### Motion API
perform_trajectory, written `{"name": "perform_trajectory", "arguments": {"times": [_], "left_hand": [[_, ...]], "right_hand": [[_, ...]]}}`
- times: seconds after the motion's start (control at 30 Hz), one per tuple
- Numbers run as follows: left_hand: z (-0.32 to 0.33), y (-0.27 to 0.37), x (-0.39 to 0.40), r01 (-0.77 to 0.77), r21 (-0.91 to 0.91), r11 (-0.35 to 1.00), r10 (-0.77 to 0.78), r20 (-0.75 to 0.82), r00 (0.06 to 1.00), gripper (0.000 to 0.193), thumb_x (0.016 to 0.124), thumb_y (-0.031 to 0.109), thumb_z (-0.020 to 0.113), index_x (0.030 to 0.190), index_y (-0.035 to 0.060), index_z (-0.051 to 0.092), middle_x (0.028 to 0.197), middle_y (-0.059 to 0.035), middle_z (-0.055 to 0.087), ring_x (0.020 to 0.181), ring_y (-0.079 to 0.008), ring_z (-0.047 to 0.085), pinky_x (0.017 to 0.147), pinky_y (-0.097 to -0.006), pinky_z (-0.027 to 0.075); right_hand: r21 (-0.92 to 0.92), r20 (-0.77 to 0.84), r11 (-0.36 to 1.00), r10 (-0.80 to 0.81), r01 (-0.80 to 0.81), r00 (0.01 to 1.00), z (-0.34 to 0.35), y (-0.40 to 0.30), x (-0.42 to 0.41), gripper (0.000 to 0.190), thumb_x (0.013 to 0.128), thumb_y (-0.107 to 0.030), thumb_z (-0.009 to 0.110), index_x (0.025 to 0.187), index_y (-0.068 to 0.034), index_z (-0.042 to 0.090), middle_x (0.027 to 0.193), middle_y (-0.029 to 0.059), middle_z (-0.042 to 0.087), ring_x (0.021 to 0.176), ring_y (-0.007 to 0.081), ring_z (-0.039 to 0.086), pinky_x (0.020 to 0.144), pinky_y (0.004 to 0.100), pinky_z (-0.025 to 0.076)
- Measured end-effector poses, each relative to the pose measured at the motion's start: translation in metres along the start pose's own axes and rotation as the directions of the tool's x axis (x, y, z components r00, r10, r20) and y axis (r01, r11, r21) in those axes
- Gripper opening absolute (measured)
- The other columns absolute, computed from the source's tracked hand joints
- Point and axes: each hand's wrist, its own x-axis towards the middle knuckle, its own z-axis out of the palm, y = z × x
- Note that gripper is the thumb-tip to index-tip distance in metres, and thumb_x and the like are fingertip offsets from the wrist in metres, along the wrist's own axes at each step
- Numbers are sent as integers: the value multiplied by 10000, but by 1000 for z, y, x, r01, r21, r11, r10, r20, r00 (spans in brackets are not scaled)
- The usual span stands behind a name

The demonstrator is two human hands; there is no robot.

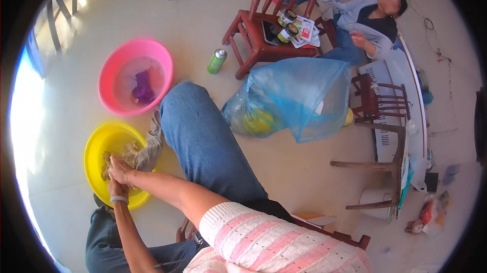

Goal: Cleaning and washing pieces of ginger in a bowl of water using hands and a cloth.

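Note:
My right hand point(121, 170) is inside a yellow plastic basin point(92, 162), with its fingers on a wet brownish cloth point(129, 152). Just beside it, my left hand point(117, 188), with a pale bracelet at the wrist, grips the same cloth; its fingers are partly hidden. The two hands touch. A greyish-beige length of fabric point(151, 151) hangs over the basin's rim towards my knee. Whether it is one piece with the cloth in the basin, I cannot tell.
A pink basin point(104, 83) holds cloudy water and a purple cloth point(143, 86). Past my knee stand a green spray can point(217, 61) and a blue plastic bag point(300, 94). A red wooden chair point(262, 46) bears jars, packets and a phone. Another person point(365, 22) sits behind it.

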Motion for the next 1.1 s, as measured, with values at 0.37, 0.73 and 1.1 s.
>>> {"name": "perform_trajectory", "arguments": {"times": [0.37, 0.73, 1.1], "left_hand": [[10, 73, -68, -223, 590, 776, 379, -154, 913, 491, 971, 349, 360, 811, -54, 592, 586, -177, 560, 508, -270, 529, 466, -398, 409], [-82, 54, -62, -418, 794, 442, 531, 144, 835, 591, 933, 347, 487, 1426, 111, 262, 1365, -254, 370, 1328, -364, 263, 1094, -429, 176], [15, 80, -139, 1, -128, 992, 50, 392, 919, 439, 977, 392, 385, 1174, 9, 466, 1082, -153, 571, 951, -244, 600, 865, -373, 507]], "right_hand": [[345, -89, 931, 160, -120, 983, 32, -27, 38, 297, 920, -309, 401, 993, -42, 510, 1049, 186, 612, 992, 298, 591, 823, 388, 457], [370, 56, 895, 246, -249, 968, 19, -77, -20, 136, 908, -158, 471, 902, -27, 510, 805, 122, 575, 767, 212, 606, 585, 325, 482], [229, 292, 964, -201, 136, 935, -39, -59, -39, 180, 944, -211, 499, 850, -64, 458, 758, 18, 475, 696, 76, 464, 601, 244, 437]]}}
